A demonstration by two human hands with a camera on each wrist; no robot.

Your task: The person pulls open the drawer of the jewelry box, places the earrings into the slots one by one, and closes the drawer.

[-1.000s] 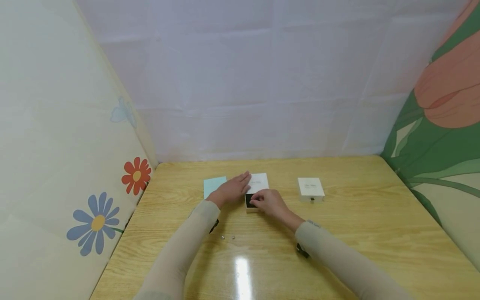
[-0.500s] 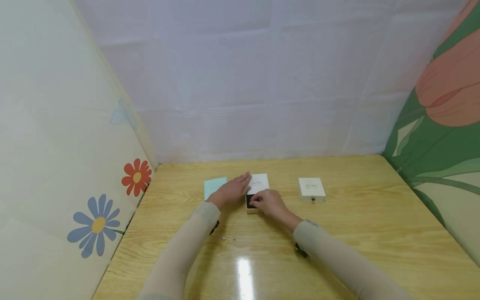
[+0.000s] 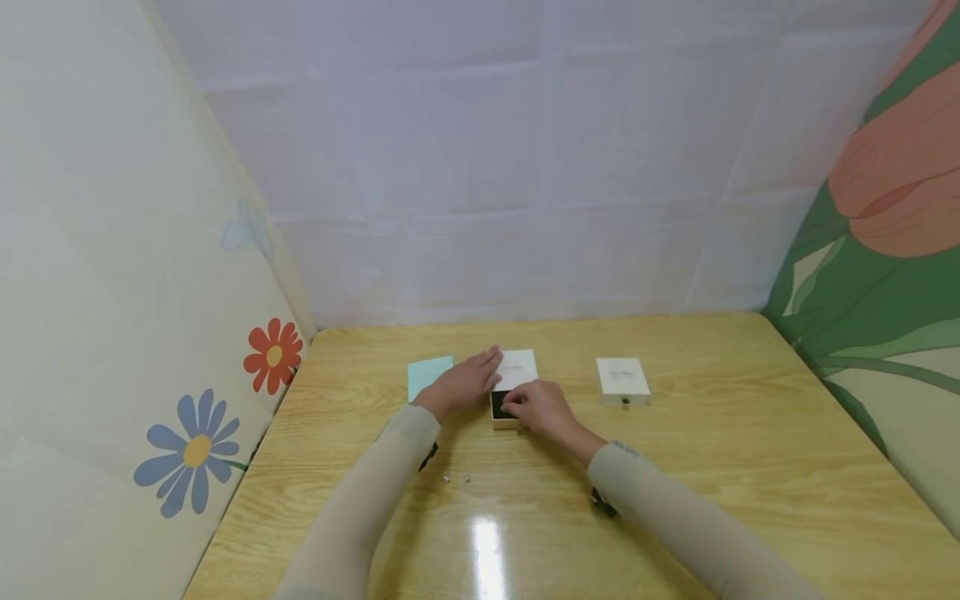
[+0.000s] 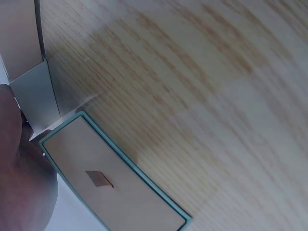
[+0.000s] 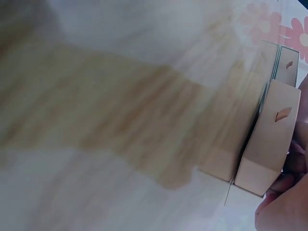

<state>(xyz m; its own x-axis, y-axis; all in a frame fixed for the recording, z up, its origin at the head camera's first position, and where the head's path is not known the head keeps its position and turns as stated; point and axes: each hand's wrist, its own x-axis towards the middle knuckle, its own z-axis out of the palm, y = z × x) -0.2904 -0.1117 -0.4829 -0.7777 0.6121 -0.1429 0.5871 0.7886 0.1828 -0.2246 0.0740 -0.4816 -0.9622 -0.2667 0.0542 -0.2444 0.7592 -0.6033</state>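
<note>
The small white box (image 3: 514, 377) lies in the middle of the wooden surface (image 3: 712, 467), with its dark drawer (image 3: 498, 405) slid out toward the person, so its long side runs away from the person. The left hand (image 3: 463, 380) rests flat on the box's left side with straight fingers, and the right hand (image 3: 542, 406) is right at the drawer with its fingers curled on the front edge, so it is the nearer hand to the drawer. A teal box (image 3: 429, 372) lies just left, another white box (image 3: 622, 379) sits off to the right, and the faint print on the lids is too small to read.
</note>
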